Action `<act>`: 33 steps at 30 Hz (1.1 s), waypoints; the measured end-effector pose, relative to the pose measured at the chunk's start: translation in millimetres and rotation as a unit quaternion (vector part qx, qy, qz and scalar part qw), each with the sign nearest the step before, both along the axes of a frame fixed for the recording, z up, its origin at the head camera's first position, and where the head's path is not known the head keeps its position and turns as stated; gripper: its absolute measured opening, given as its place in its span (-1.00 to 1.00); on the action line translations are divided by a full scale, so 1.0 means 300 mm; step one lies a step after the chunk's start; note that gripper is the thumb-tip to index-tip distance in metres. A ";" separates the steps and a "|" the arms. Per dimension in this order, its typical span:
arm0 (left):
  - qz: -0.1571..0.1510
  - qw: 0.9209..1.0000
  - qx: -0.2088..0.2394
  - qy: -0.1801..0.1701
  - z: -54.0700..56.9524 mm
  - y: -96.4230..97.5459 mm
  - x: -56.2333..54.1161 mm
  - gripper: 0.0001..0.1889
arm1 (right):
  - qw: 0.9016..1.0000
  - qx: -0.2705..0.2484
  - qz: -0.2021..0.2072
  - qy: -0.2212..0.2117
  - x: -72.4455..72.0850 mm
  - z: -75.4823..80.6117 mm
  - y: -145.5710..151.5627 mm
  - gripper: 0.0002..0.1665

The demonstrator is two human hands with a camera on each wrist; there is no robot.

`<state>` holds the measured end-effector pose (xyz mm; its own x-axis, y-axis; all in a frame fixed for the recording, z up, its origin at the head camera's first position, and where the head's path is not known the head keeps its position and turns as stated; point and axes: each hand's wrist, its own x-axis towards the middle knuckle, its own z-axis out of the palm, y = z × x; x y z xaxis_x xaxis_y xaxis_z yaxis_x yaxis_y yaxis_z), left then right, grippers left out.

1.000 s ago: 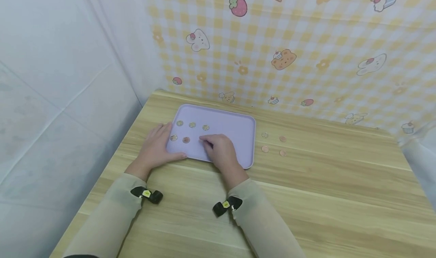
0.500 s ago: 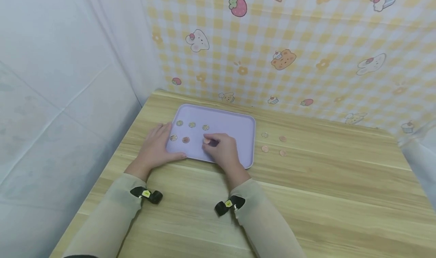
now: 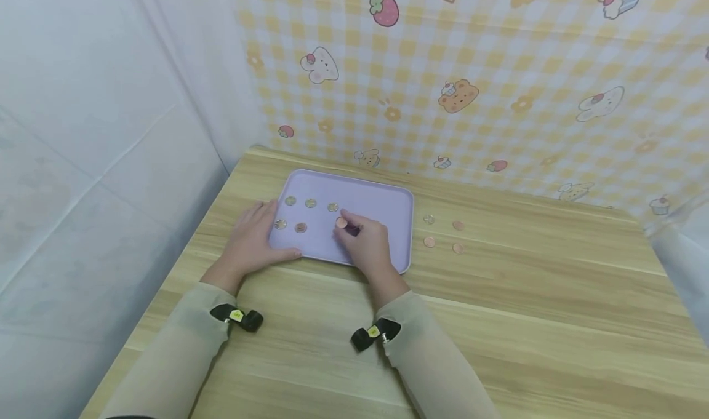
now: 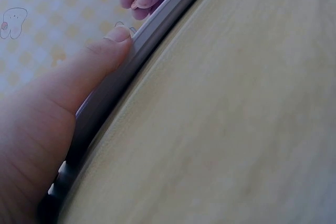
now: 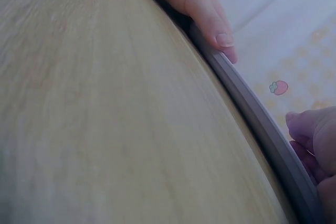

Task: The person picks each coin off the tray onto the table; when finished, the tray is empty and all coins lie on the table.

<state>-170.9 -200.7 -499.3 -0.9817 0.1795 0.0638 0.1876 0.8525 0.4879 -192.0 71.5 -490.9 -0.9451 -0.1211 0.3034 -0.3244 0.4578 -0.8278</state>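
Observation:
A lilac tray (image 3: 376,194) lies on the wooden table. My left hand (image 3: 252,237) rests at its near left corner, fingers along the left rim and thumb straight on the front rim, as the left wrist view shows for the thumb (image 4: 100,59). Between thumb and fingertips my right hand (image 3: 368,240) pinches a copper coin (image 3: 341,222) over the tray. Inside the tray, a back row has three gold-coloured coins, the rightmost coin (image 3: 333,207) close to my right fingertips. A front row has a gold-coloured coin (image 3: 280,224) and a copper-toned coin (image 3: 300,227).
Right of the tray, on the table (image 3: 543,308), lie a silvery coin (image 3: 429,219) and three copper coins, one copper coin (image 3: 429,242) nearest the tray. A yellow checked cloth (image 3: 421,56) hangs behind the table. A pale wall covering (image 3: 111,160) stands at the left.
My right hand has lifted slightly and shifted a little to the right, and the copper coin in its fingertips has turned its face into sight. The left hand keeps its place on the tray.

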 end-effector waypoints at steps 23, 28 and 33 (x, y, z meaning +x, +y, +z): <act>-0.004 1.000 -0.003 0.004 -0.004 0.001 -0.014 0.43 | 0.999 -0.042 -0.019 -0.014 -0.009 0.004 0.055 -0.53; -0.003 1.000 -0.002 0.005 -0.004 0.003 -0.013 0.42 | 0.999 -0.027 -0.023 -0.016 -0.010 -0.002 0.091 -0.54; -0.002 1.000 0.003 0.003 0.000 0.001 -0.009 0.42 | 1.000 -0.016 -0.024 -0.011 -0.010 -0.002 0.147 -0.56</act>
